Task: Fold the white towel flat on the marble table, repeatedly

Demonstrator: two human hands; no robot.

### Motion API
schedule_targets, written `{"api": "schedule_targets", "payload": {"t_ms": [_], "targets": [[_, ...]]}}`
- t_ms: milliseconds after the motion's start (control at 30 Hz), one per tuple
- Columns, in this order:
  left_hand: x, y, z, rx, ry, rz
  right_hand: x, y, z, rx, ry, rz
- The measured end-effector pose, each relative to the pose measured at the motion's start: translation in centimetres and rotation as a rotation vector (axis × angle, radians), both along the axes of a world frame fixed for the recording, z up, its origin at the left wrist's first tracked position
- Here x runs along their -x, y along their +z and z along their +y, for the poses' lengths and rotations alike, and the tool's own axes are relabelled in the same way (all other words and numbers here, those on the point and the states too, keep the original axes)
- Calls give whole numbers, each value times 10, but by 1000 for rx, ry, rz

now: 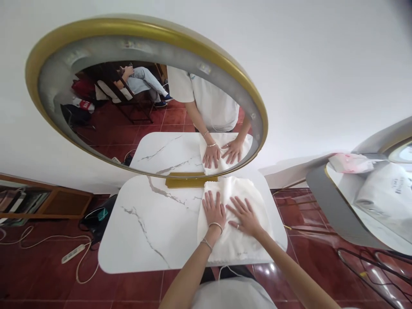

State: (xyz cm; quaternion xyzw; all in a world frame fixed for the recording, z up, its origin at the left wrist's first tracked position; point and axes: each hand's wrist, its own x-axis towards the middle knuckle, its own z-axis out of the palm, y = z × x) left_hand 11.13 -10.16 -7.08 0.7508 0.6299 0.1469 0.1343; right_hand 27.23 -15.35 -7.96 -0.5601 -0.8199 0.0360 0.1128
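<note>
A white cloth (234,249), which looks soft and has a few wrinkles, lies on the right part of a white marbled table (128,240). My left hand (214,210) rests flat on the cloth's left side, fingers stretched out, with two bracelets at the wrist. To its right, my right hand (246,216) lies on the same cloth with fingers spread, a ring on one finger. Neither hand grips anything. Part of the cloth is hidden beneath my hands and forearms. Both hands and the cloth also appear in the mirror (180,120).
The mirror's gold base (183,182) stands at the table's back edge, against the wall. At right, a second table (341,189) bears white bags (386,189). On the red floor at left lie a power strip (73,254) and cables. A seated person shows in the mirror.
</note>
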Motion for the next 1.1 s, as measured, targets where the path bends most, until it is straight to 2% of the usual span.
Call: {"api": "schedule_targets", "payload": {"t_ms": [100,167,267,333,433,500,600,700,833,967,1100], "targets": [[-22,2,7,15,64,-16,-30,1,17,-17,-24,-15],[-31,5,6,33,48,-19,-47,1,20,-20,-53,-18],[-34,9,1,43,-55,-52,-63,2,10,-23,-107,-8],[-30,11,0,43,-50,-115,-66,2,-5,-25,-127,4],[-24,15,7,37,174,-196,-60,3,-33,-21,-127,23],[-23,20,17,94,319,-195,-52,4,-52,-13,-126,29],[-21,31,35,215,344,-182,-40,4,-72,3,-125,37],[-17,47,46,251,206,-204,-37,3,-79,22,-127,86],[-4,77,45,251,-116,-230,-42,14,-68,13,-209,312],[8,108,39,249,-415,-185,-42,53,-35,-24,-231,512],[14,128,38,252,-596,-124,-31,102,8,-35,-57,485]]}}
